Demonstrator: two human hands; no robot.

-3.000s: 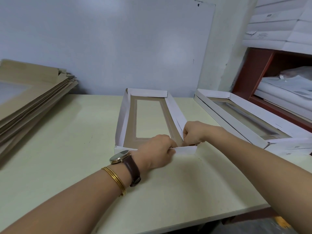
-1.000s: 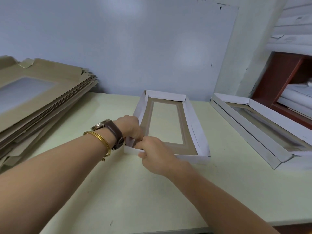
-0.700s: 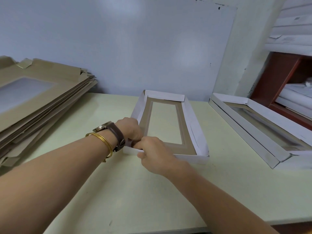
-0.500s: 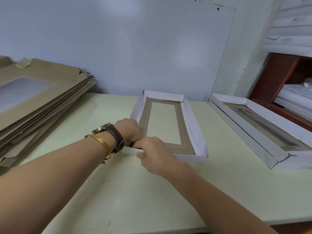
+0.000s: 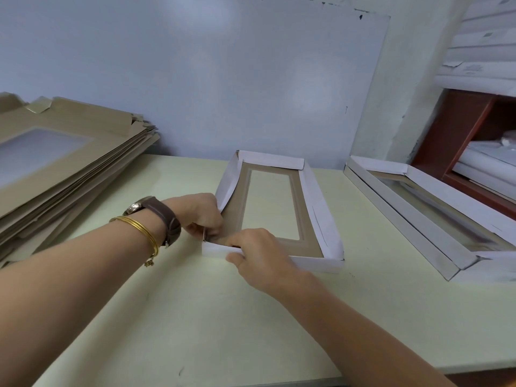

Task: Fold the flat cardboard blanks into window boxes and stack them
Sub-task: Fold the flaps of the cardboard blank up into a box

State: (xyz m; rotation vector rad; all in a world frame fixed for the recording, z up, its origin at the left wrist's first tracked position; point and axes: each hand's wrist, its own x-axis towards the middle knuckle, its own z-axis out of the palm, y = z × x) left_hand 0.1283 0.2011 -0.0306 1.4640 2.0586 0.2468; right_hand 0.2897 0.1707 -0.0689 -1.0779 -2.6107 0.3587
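Box (image 5: 318, 208) sits on the counter (image 5: 195, 317), both hands pinching its near-left corner: left hand (image 5: 202, 215) grips the side wall, right hand (image 5: 259, 255) the front wall. Let go half-tucked, that corner may spring open; hard pressing could crease the wall.

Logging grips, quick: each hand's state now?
Left hand: pinches the near-left corner of the white cardboard window box.
Right hand: grips the same box's near wall.

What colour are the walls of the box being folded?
White box walls; head view shows them best.
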